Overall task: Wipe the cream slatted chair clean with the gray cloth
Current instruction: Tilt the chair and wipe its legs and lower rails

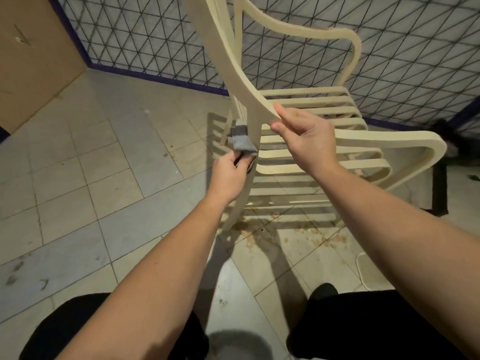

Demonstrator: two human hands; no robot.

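Person's left hand [230, 175] pinches a gray cloth [241, 141] against the cream slatted chair [311, 105] frame. Right hand [302, 136] grips the chair's frame just beside it.

Tiled patio or yard: stained floor tiles [109, 162], wire-mesh fence [155, 42].

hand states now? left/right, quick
Left hand: grips the gray cloth, pressed against the chair.
Right hand: pinches the chair's frame edge.

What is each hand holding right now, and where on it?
Left hand pinches the gray cloth by its lower end; right hand grips the cream slatted chair by its back frame's edge.
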